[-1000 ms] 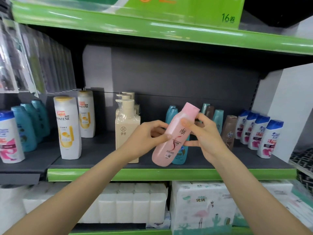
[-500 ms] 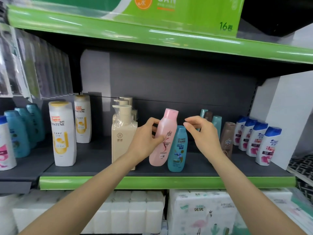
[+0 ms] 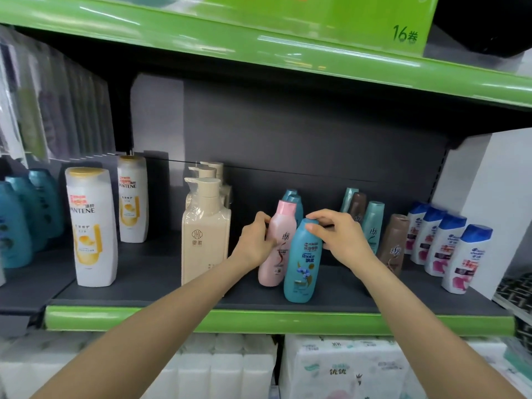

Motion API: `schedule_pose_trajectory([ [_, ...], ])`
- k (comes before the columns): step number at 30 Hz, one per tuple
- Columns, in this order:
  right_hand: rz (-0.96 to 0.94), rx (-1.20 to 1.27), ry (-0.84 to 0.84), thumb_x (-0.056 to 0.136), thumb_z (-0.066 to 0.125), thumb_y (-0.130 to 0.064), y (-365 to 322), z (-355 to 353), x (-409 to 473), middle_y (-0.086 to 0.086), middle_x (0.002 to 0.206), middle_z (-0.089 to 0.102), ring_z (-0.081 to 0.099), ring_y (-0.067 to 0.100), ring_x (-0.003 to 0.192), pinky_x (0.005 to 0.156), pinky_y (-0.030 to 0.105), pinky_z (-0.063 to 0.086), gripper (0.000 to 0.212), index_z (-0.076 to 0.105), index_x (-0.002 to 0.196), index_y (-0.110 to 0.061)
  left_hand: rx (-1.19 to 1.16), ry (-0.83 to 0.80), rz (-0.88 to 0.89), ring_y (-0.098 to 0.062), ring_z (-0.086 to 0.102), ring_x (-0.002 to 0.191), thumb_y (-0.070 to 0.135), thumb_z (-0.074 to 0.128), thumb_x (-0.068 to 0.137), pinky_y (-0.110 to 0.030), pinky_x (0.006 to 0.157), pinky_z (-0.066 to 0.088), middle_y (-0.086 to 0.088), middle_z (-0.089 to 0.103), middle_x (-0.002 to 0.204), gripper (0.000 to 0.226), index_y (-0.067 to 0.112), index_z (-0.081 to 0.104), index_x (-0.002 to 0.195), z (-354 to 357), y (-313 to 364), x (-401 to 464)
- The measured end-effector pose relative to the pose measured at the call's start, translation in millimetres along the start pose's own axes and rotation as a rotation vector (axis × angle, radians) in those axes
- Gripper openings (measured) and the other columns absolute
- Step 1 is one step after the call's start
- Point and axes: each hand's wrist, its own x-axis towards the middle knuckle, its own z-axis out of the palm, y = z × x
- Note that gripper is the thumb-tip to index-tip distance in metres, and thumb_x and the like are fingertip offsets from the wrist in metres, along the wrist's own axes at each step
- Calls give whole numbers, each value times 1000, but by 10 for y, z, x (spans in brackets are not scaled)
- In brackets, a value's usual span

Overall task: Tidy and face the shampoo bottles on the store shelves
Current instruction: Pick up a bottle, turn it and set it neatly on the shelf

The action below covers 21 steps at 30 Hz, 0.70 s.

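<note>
Tall pink plastic shampoo bottle with a pink flip cap (image 3: 278, 246) standing upright on the dark grey shelf with a green front lip (image 3: 259, 322), label facing out. Left hand (image 3: 254, 244) curled round its left side, fingers wrapped at shoulder height: grip grasping the pink bottle. Just right of the pink bottle and slightly nearer the shelf lip, touching or nearly touching it: teal plastic Rejoice shampoo bottle (image 3: 302, 263), upright, label forward. Right hand (image 3: 338, 237) over the teal bottle's cap, fingertips (image 3: 312, 226) pinching the top: grip grasping the teal bottle.

Behind the pink bottle: two more teal bottles (image 3: 292, 197), mostly hidden. Left of the pink bottle, close by: cream pump-dispenser bottle with a square body (image 3: 205, 234), with others of the same kind lined up behind it. Further left of the pink bottle: two white Pantene bottles with yellow caps (image 3: 92, 226), one well behind the other. Right of the pink bottle, beyond the right hand: a cluster of pale teal and brown slim bottles (image 3: 374, 223), then a diagonal row of four white bottles with blue caps (image 3: 466, 257) at the far right end of the shelf. Below the shelf lip: white tissue packs (image 3: 224, 370).
</note>
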Motion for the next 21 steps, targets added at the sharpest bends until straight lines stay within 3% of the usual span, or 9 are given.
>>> schedule_pose_trajectory([
  [6, -8, 13, 13, 89, 63, -18, 16, 15, 10, -2, 100, 63, 62, 15, 95, 87, 39, 54, 23, 65, 112, -15, -99, 8, -70, -18, 54, 101, 6, 62, 86, -40, 88, 52, -13, 57, 118, 42, 9, 40, 122, 80, -45, 109],
  [11, -6, 38, 16, 88, 64, -19, 61, 25, 12, -7, 97, 62, 63, 14, 94, 86, 41, 55, 22, 66, 110, -19, 1, -42, -25, -23, 56, 111, 11, 68, 82, -33, 88, 48, -10, 57, 120, 58, 11, 38, 132, 22, -11, 174],
  [15, -10, 46, 19, 88, 64, -18, 74, 31, 19, -15, 91, 60, 63, 14, 93, 85, 42, 55, 19, 67, 107, -21, -28, -88, 6, -20, 57, 101, 6, 65, 84, -40, 90, 52, -10, 58, 113, 45, 11, 48, 126, 11, 3, 212],
  [18, -20, 39, 18, 88, 64, -18, 75, 22, 14, -13, 92, 61, 64, 14, 93, 84, 42, 56, 17, 67, 104, -22, -57, -106, 24, -15, 52, 99, 7, 63, 86, -39, 90, 52, -2, 53, 106, 43, 12, 48, 126, 58, 1, 238],
  [21, -21, 38, 14, 88, 65, -17, 72, 17, 12, -13, 92, 62, 64, 13, 91, 83, 42, 56, 15, 66, 101, -24, -60, -125, 53, -16, 54, 101, 9, 62, 86, -38, 87, 53, -4, 54, 109, 42, 12, 48, 126, 99, 25, 252],
])
